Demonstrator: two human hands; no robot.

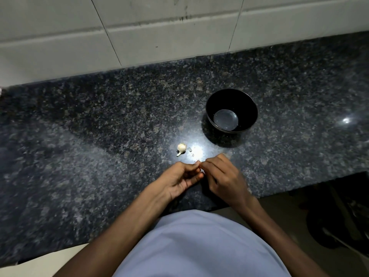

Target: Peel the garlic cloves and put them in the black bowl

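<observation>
- Above the near edge of the dark speckled worktop, the two hands meet fingertip to fingertip.
- Left hand lies palm up, its fingers curled toward the right hand.
- Right hand shows its back, fingers bent and pinching at the same spot.
- Something small and pale shows between the fingertips; whether it is a garlic clove cannot be told.
- Garlic bulb lies on the worktop just beyond the hands, stem toward the person, with a few skin scraps beside it.
- Black bowl stands upright farther back and to the right, apart from the bulb.
- White tiled wall runs behind the worktop.
</observation>
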